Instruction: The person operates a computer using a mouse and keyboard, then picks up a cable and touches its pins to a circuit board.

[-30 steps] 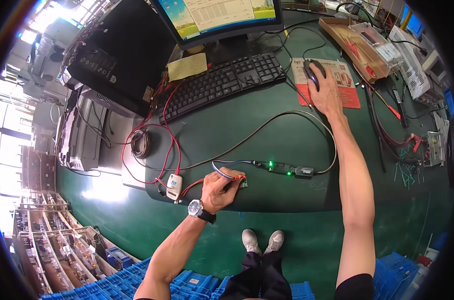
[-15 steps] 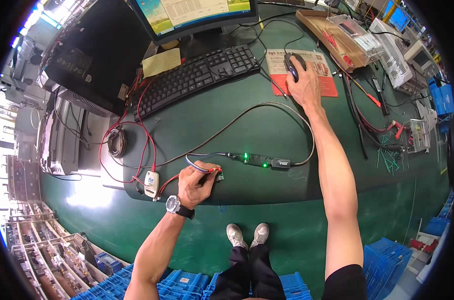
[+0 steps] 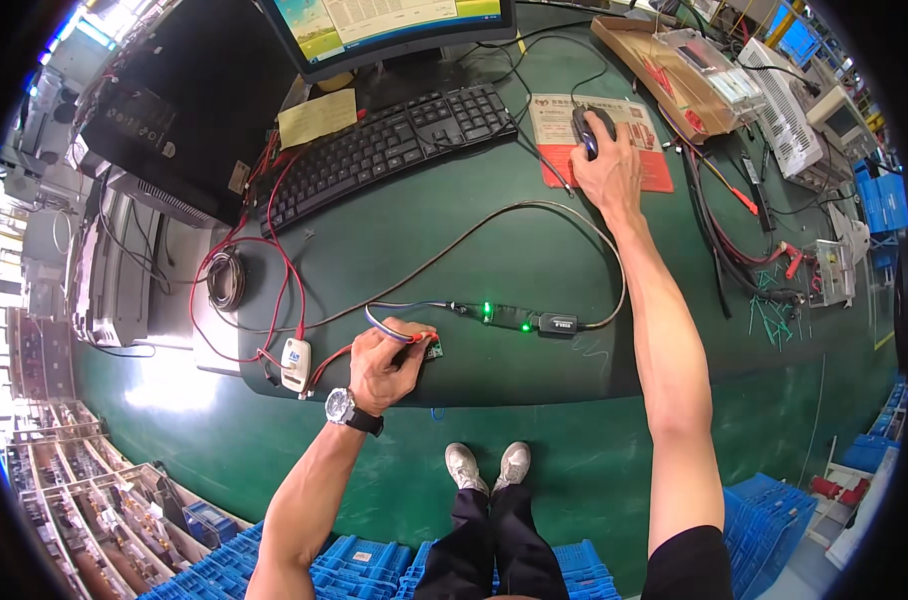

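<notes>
Near the front edge of the green-topped table, my left hand (image 3: 382, 366) is closed in a pinch on a wire connector (image 3: 420, 337) with red and blue leads. The connector meets a small circuit board (image 3: 434, 348), partly covered by my fingers. My right hand (image 3: 608, 178) rests over a black computer mouse (image 3: 594, 128), fingers curled on it. Under the mouse lies a red and beige mouse pad (image 3: 654, 170). A cable adapter with lit green lights (image 3: 506, 315) sits to the right of the board. Left of my left hand is a white interface box (image 3: 296, 364) with red cables.
A black keyboard (image 3: 404, 145) stands before a monitor (image 3: 394, 35), beside a black computer case (image 3: 179, 110). A coiled cable (image 3: 226, 280) lies at the left. At the right are a cardboard tray (image 3: 664, 85), black cables (image 3: 709, 230) and scattered green sticks (image 3: 774, 315).
The whole view has shifted slightly. Both hands keep their places, the left on the connector at the board and the right on the mouse.
</notes>
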A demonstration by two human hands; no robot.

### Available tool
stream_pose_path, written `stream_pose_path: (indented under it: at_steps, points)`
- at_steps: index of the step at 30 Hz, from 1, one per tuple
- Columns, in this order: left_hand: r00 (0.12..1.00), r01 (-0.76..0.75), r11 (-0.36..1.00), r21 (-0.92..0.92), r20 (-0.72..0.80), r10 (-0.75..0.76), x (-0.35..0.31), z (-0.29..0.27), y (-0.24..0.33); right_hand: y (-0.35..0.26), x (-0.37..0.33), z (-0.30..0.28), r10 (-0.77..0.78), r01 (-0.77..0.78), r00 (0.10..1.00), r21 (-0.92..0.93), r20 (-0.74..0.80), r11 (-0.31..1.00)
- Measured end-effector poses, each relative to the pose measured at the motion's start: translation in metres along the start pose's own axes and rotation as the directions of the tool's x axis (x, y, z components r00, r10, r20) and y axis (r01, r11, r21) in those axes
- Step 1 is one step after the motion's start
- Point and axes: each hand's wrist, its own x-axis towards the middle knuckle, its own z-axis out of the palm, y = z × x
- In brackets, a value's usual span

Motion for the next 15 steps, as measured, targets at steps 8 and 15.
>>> stream_pose_path:
  at_steps: [8, 15]
  points:
    - [1.0, -0.005, 1.0, 0.013, 0.011, 0.005, 0.0007, -0.0003, 0.0008, -0.0061, 0.0003, -0.0074, 0.02, -0.019, 1.0, -0.02, 0.025, 1.0]
    - [1.0, -0.01, 1.0, -0.005, 0.006, 0.01, 0.0004, -0.0003, 0.0002, -0.0065, 0.0003, -0.0078, 0.031, -0.031, 0.999, -0.021, 0.042, 0.999]
